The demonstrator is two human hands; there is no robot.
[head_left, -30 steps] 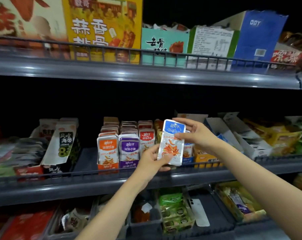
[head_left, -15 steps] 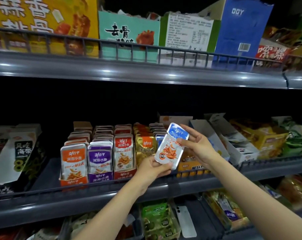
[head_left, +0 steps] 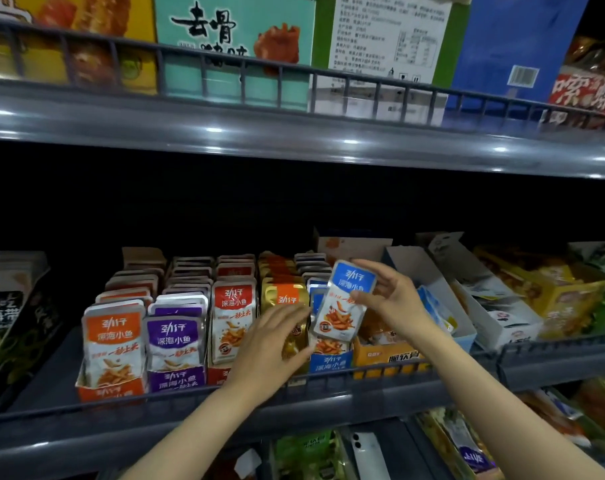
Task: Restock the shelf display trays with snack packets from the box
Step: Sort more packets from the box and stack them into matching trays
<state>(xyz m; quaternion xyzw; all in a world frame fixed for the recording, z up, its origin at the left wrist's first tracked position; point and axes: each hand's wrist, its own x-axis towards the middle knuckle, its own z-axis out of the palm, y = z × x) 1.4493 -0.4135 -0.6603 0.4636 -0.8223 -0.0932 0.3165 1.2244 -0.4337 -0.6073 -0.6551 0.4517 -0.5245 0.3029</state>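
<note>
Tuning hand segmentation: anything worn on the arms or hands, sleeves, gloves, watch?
Nothing visible. Left forearm and right forearm are bare to the frame edge, no sleeves. Left-hand grip and right-hand grip are gloveless; no watch, band or ring shows.

Head camera faces the middle shelf (head_left: 294, 407) closely, angled slightly down.

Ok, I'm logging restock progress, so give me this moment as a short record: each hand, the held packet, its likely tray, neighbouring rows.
right hand: grips blue-topped white foil snack packet by its right edge
held packet: tilted, in the air, not yet in a tray
left hand: open, fingers straight, in front of gold foil packets; contact unclear, blurred
likely tray: blue cardboard display tray, just below the held packet
rows to the left: orange-topped packets, purple-topped packets, red-topped packets
</note>
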